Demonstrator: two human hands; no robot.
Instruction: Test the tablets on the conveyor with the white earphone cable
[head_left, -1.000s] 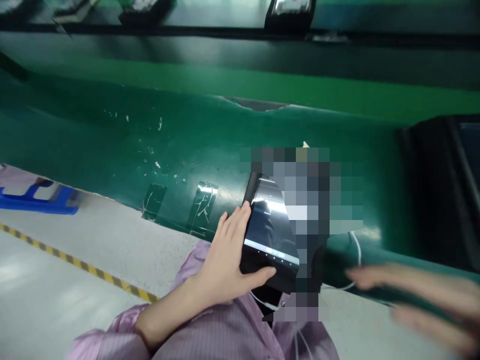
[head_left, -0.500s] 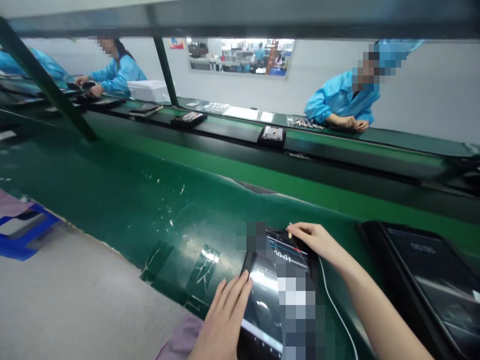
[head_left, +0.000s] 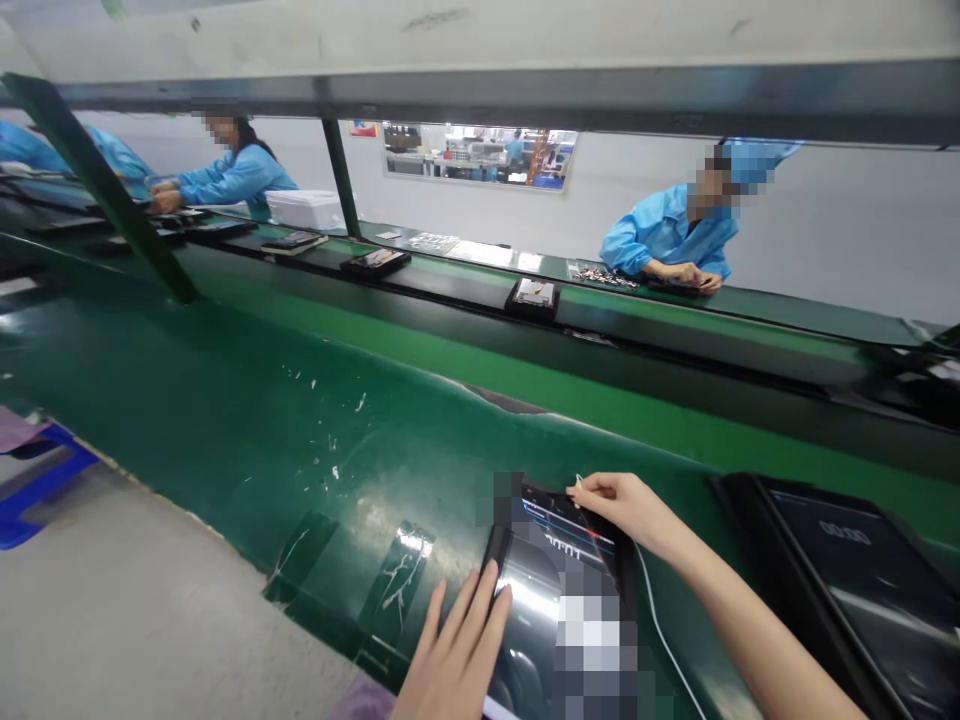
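Note:
A tablet [head_left: 525, 600] with a lit, glossy screen lies on the green bench in front of me, and part of the picture over it is pixelated. My left hand [head_left: 457, 640] rests on its left edge with the fingers stretched out. At the tablet's far edge, my right hand [head_left: 611, 505] pinches the small pale end of a white cable [head_left: 664, 640]. The cable runs down along the tablet's right side, under my right forearm. Whether its end sits in a socket is hidden by my fingers.
Another tablet [head_left: 847, 560] in a black holder lies at the right, showing 00:00. Beyond the green bench [head_left: 225, 400] a line carries several devices, including one in a black tray [head_left: 532, 297]. People in blue work across it. A blue stool [head_left: 45, 480] stands at left.
The view has tilted up slightly, so the scene sits lower. Both hands keep their places on the tablet and the cable.

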